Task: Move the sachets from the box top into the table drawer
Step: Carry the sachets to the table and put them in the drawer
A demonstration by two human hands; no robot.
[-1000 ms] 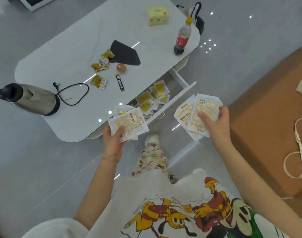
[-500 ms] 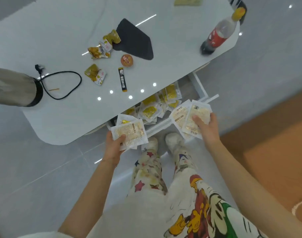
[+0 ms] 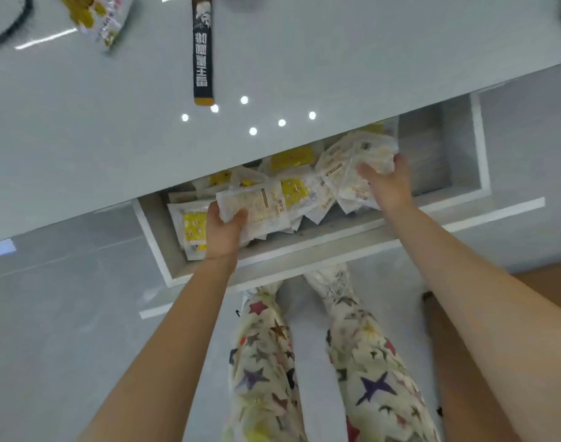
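Observation:
The white table drawer [image 3: 304, 248] stands pulled out under the tabletop, holding several pale and yellow sachets [image 3: 293, 189]. My left hand [image 3: 223, 232] reaches into the drawer's left part and grips a small stack of pale sachets [image 3: 256, 207], thumb on top. My right hand [image 3: 389, 183] is inside the drawer's middle right and holds another bunch of pale sachets [image 3: 355, 167] low over the pile. The box top is out of view.
The glossy white tabletop [image 3: 113, 129] overhangs the drawer's back. On it lie a black stick packet [image 3: 203, 52], a yellow snack wrapper [image 3: 95, 14] and a black cable [image 3: 8, 27]. My legs [image 3: 304, 362] stand just before the drawer. Brown flooring [image 3: 553, 298] lies at right.
Both hands have gone forward and down from in front of the drawer into it, each still holding its sachets. The camera has moved in much closer over the drawer.

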